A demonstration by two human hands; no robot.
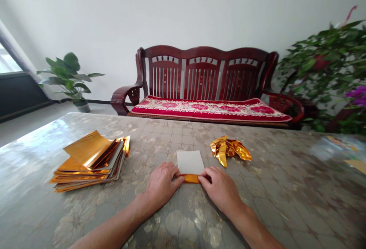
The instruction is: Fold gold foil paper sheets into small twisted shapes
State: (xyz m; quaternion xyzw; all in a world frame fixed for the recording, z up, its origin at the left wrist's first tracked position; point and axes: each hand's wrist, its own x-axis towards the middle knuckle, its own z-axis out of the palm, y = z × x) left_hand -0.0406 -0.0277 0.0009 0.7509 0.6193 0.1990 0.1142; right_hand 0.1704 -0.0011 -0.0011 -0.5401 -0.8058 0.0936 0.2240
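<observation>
A sheet of gold foil paper (190, 161) lies on the table in front of me, its pale back facing up. Along its near edge a strip is folded over, showing gold. My left hand (163, 180) pinches the left end of that fold between thumb and fingers. At the right end, my right hand (219, 183) grips the same fold with thumb and forefinger. Just beyond my right hand sits a folded, crinkled gold foil piece (230, 150). Off to the left is an uneven stack of gold foil sheets (88, 163), some with the grey side up.
The table (177, 222) has a patterned, glossy cover. At its right side lies a clear plastic bag (339, 146) near a tan flat piece (356, 166). Behind stand a dark red wooden bench (200, 79), a potted plant (71, 75) and leafy greenery (323, 62).
</observation>
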